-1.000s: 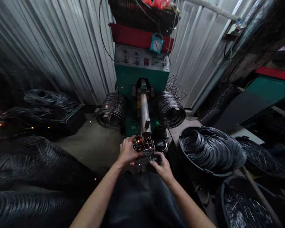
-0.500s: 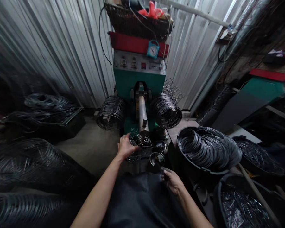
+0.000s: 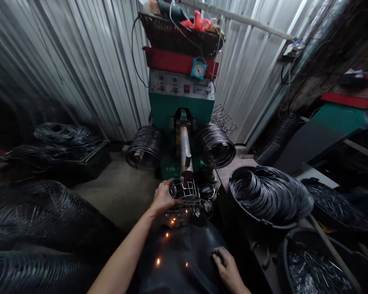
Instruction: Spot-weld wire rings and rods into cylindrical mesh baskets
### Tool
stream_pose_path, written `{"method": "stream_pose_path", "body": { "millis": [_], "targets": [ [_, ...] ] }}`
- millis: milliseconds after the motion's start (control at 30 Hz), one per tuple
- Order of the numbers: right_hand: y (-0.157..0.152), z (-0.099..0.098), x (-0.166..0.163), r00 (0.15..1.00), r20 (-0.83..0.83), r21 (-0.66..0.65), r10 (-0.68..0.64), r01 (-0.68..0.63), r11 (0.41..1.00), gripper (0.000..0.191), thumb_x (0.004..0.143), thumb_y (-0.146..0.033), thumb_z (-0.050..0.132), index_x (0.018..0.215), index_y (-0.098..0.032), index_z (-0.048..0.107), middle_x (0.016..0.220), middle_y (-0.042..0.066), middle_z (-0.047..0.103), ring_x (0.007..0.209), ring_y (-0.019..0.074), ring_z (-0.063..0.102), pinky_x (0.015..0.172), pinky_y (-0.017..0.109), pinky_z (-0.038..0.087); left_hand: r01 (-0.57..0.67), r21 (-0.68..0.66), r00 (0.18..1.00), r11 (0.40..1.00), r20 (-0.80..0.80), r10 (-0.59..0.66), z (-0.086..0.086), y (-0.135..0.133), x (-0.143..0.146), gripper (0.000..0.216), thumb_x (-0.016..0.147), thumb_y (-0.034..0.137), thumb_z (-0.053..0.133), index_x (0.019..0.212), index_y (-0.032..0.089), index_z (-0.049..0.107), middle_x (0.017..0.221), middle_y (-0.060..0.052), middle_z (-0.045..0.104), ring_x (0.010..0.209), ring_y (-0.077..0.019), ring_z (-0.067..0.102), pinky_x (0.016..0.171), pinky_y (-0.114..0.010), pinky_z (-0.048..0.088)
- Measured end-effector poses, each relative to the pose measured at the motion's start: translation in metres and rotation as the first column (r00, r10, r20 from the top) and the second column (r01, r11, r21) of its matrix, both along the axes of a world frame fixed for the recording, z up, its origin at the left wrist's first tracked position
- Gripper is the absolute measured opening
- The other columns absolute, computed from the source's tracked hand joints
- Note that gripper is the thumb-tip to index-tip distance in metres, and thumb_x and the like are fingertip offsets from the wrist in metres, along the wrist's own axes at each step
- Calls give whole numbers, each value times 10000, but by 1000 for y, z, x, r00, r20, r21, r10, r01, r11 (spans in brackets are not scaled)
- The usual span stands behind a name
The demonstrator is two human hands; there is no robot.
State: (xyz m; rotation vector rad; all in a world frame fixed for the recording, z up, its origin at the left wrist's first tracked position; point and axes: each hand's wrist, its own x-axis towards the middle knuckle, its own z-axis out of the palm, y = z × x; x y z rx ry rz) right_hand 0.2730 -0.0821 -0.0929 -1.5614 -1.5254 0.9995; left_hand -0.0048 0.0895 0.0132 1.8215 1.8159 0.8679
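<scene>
The cage (image 3: 190,191) sits at the near end of the machine's (image 3: 199,104) tube (image 3: 185,143), its rim just below the tube's tip. The left hand (image 3: 164,199) is clamped on the cage's left edge, thumb on the near side and fingers on the far side. The right hand (image 3: 228,267) is well apart from it, low over the right edge of the dark apron (image 3: 184,253); its fingers are curled in, and whether they grip anything, or touch the apron, I cannot tell. Sparks (image 3: 158,261) show between the cage and the lap.

Room lies mostly to the left, where floor (image 3: 116,192) opens between the left forearm and a dark box (image 3: 88,161). The right side is tighter: the rim of the coil tub (image 3: 265,223) and, nearer, the rim of the scrap tub (image 3: 282,255) stand beyond the right hand. The left coil (image 3: 144,147) and right coil (image 3: 216,145) flank the tube, with a gap on each side.
</scene>
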Motion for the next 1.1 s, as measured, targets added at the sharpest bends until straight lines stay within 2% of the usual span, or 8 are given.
{"method": "stream_pose_path", "body": {
  "millis": [133,267,367,433,633,867,967,1100],
  "targets": [
    [4,-1,6,963,-197,-190,-181,144,971,336,667,-504,655,766,-186,698,702,48,654,693,191,598,664,284,465,46,-2,998,999,-38,-46,6,-18,5,876,463,341,792,1256,199,446,1199,-91,513,1138,-290,479,954,-406,401],
    [12,1,15,745,-480,-508,-464,196,839,360,541,-419,747,787,-168,669,505,-44,506,458,89,443,449,199,327,57,-6,994,998,-89,-57,9,-20,8,870,464,358,787,1250,197,451,1178,-90,520,1113,-299,491,945,-424,409],
    [15,6,20,586,-562,-555,-584,257,791,375,474,-357,767,781,-170,660,529,-57,504,411,50,369,412,178,260,57,-10,995,998,-81,-58,8,-18,10,844,465,349,790,1230,194,470,1152,-86,533,1094,-292,503,923,-413,428],
    [16,11,19,615,-519,-512,-594,333,792,379,497,-384,749,801,-170,671,506,-63,490,378,41,316,388,178,218,77,-14,995,997,-55,-77,8,-17,10,838,467,342,794,1226,183,475,1153,-92,535,1103,-288,501,929,-402,426],
    [16,9,9,941,-174,-73,-290,281,957,287,660,-449,659,771,-189,708,785,74,688,760,229,620,694,317,487,77,0,988,997,136,-76,-11,-29,-7,1059,461,443,808,1364,209,309,1382,-133,378,1305,-329,323,1070,-487,277],
    [10,-11,11,998,29,36,-62,61,997,229,747,-426,600,816,-237,710,893,104,697,885,271,640,845,396,485,-41,-147,879,988,466,106,-69,-58,-20,993,532,386,802,1356,178,289,1251,-134,527,1188,-300,492,998,-444,399],
    [21,8,8,999,47,38,-2,1,999,226,759,-404,582,824,-223,700,858,101,700,836,266,649,797,389,495,-57,-121,850,991,515,112,-77,-57,-15,980,536,399,797,1340,166,290,1214,-132,545,1139,-279,534,962,-418,434],
    [43,68,-12,970,143,105,198,-213,971,217,796,-320,545,950,-215,654,893,68,697,819,215,647,753,317,482,-61,-2,838,998,544,53,-71,-62,-19,930,563,398,758,1323,153,282,1263,-149,480,1158,-264,511,979,-410,418]
  ]
}}
